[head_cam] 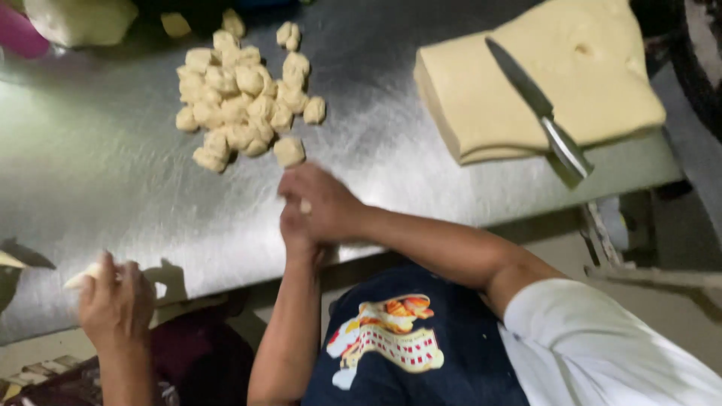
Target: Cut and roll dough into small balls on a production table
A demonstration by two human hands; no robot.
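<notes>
My left hand [295, 231] and my right hand [331, 201] are pressed together over the near part of a steel table [113, 165]. Between the palms sits a small pale dough piece [304, 206], mostly hidden, with only a sliver showing. Just beyond my hands lies a pile of several small dough lumps [241, 98], the nearest lump [289, 151] a short way from my fingers.
A thick slab of dough [602, 83] lies at the right end of the table with a steel knife [538, 105] on top. Another person's hand [116, 301] at the lower left holds a dough piece. A large dough lump [79, 19] and a pink object [19, 34] sit at the far left.
</notes>
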